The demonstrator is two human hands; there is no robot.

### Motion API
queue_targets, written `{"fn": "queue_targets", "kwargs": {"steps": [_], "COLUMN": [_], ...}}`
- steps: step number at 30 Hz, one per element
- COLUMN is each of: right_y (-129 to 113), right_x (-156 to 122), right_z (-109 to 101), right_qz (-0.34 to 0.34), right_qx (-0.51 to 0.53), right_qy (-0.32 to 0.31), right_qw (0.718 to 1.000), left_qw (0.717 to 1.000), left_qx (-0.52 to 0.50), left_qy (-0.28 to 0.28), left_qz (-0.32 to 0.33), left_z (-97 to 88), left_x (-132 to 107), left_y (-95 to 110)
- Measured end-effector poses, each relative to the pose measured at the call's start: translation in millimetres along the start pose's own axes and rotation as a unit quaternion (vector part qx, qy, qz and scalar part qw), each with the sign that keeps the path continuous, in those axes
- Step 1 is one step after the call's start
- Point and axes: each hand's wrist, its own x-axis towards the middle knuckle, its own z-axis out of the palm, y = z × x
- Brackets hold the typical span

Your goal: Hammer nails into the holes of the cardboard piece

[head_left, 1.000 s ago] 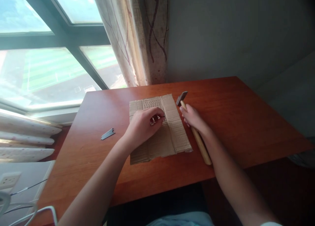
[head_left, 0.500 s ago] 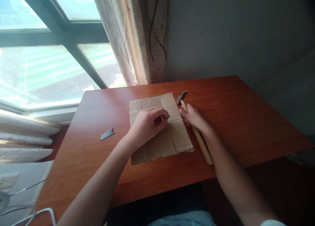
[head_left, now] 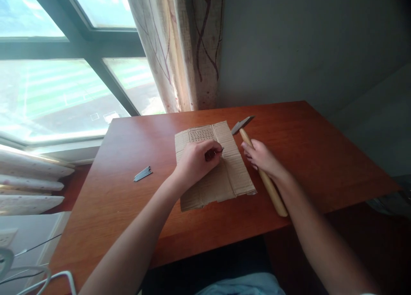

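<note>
My left hand (head_left: 195, 161) is closed in a pinch over a sheet of corrugated cardboard (head_left: 218, 183). From its fingertips sticks the small dark end of a nail (head_left: 222, 149), most of which is hidden. A grid of small holes (head_left: 202, 135) marks the far part of the cardboard. To the right of the sheet, my right hand (head_left: 259, 155) is wrapped round the wooden handle of a hammer (head_left: 272, 192). The metal head (head_left: 242, 124) points away from me, beside the sheet's far right corner. Several loose nails (head_left: 143, 174) lie together left of the cardboard.
The reddish-brown wooden table (head_left: 321, 158) carries all of this. A window (head_left: 58, 93) and a patterned curtain (head_left: 180, 51) stand behind and to the left. White cables (head_left: 61, 274) hang near the table's front left corner.
My right hand has shifted a little to the right with the hammer, and the hammer head has turned. My left hand keeps its pinch over the cardboard. The whole view has shifted slightly.
</note>
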Motion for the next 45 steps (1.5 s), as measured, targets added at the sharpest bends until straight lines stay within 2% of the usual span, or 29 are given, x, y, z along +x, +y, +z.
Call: {"fn": "queue_targets", "kwargs": {"steps": [3,5,7,10,17,25,29,34,39,45], "right_y": [-24.6,-41.2,-55.3,-70.2,-90.9,-93.0,-93.9,-92.2,-90.6,-86.0], "right_x": [-30.8,-47.3,-57.0,-61.7,-65.9,-68.0,-70.5,-72.2,-73.5,-71.8], "right_z": [-15.9,-27.7,-36.7,-41.9,-38.2,-36.8,-36.3,-35.2,-35.9,-30.9], "right_qz": [-0.054,-0.088,-0.121,-0.167,-0.229,-0.229,-0.238,-0.226,-0.242,-0.226], "right_qx": [0.041,-0.03,-0.165,-0.308,-0.384,-0.412,-0.408,-0.424,-0.422,-0.443], "right_qy": [-0.041,-0.047,-0.008,0.027,0.05,0.029,0.046,0.029,0.049,0.025], "right_qw": [0.997,0.995,0.979,0.936,0.893,0.881,0.88,0.876,0.873,0.867], "left_qw": [1.0,1.0,0.999,0.999,0.999,0.999,0.999,0.999,0.999,0.998], "left_qx": [-0.015,-0.022,-0.019,-0.011,-0.012,0.003,-0.001,0.018,0.019,0.05], "left_qy": [0.001,0.003,0.004,0.002,-0.003,-0.002,0.004,-0.01,-0.007,-0.028], "left_qz": [-0.007,-0.016,-0.026,-0.035,-0.033,-0.039,-0.033,-0.039,-0.039,-0.038], "left_z": [1.0,1.4,1.5,1.4,1.2,0.6,1.0,0.7,-0.1,0.8], "left_x": [-0.6,-1.0,-1.3,-1.6,-0.7,-0.2,-0.3,0.2,0.3,1.2], "left_y": [-0.3,-0.3,-0.1,0.0,0.0,2.5,1.9,2.5,3.8,0.9]}}
